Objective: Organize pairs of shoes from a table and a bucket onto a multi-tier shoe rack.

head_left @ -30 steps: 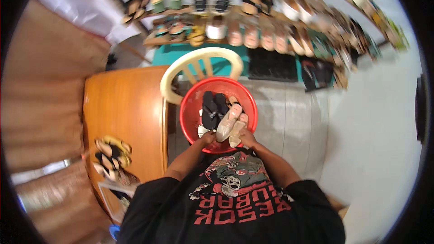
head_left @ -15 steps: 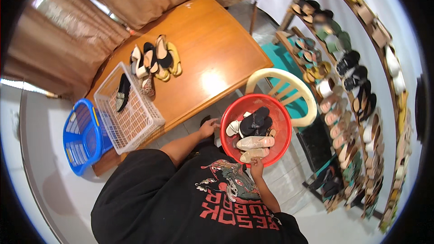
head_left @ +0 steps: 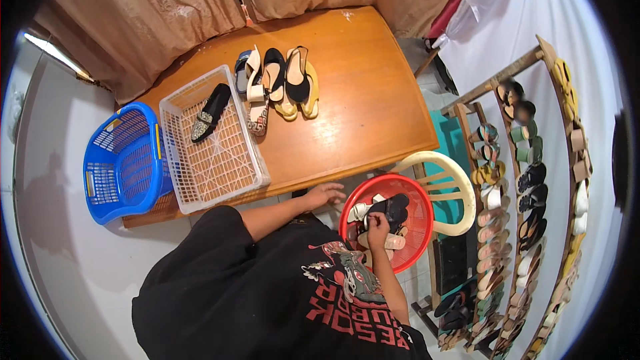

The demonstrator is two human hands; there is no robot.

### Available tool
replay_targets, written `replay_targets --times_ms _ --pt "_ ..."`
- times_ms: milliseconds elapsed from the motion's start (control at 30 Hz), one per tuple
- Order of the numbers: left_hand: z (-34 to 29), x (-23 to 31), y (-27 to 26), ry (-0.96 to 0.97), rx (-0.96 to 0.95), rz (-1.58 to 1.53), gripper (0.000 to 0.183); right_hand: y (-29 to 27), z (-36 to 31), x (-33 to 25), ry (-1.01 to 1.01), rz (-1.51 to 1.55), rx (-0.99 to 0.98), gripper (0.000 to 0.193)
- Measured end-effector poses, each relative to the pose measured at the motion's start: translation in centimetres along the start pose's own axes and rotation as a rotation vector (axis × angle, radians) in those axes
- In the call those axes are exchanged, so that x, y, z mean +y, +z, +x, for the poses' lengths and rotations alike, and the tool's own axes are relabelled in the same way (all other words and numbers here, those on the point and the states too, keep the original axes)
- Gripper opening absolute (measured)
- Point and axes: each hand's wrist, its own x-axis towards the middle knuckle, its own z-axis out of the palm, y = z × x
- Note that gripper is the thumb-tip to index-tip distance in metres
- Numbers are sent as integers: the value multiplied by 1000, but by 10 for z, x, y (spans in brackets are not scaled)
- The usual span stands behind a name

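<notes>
A red plastic basket (head_left: 421, 243) sits in front of me, holding several shoes. Among them are a pair of black sandals (head_left: 397, 209), a white strappy shoe (head_left: 359, 212) and pale beige shoes (head_left: 395, 243). My right hand (head_left: 378, 225) is over the basket, its fingers curled closed at the edge of the black sandals. What those fingers hold, if anything, is hidden. My left hand (head_left: 325, 195) hovers just left of the basket's rim, fingers apart, with nothing in it.
On the wooden table (head_left: 353, 100) stand several mixed shoes (head_left: 283, 83) and a white crate (head_left: 260, 179) with one black embellished flat shoe (head_left: 212, 112). A blue basket (head_left: 99, 210) is at the left. A cream plastic chair (head_left: 463, 217) stands beside the red basket; shoe racks (head_left: 527, 220) line the right.
My right hand has moved from the basket's near rim in over the shoes. My left hand has come away from the rim with fingers spreading. The whole view has shifted.
</notes>
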Motion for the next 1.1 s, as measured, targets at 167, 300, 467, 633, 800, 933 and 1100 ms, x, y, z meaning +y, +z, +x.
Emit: replay_targets --times_ms 167,300,467,633,800,933,1100 --pt "-1 70 -41 100 238 -183 38 72 62 -65 0 101 -103 12" --pt "3 109 -90 63 459 -340 32 127 109 -111 -54 48 -289 11" --pt "19 125 -158 291 787 -119 43 188 166 -184 -234 -105 -476 14" --pt "7 192 -193 506 790 1031 59 235 223 -230 -273 -298 -487 46" --pt "20 227 -223 144 891 1199 71 294 261 -242 -243 -355 -456 77" --pt "37 210 -238 254 1080 1479 54 316 261 -238 -98 -526 -519 81" --pt "44 225 -238 161 987 1431 58 308 255 -237 -222 -685 -513 66"
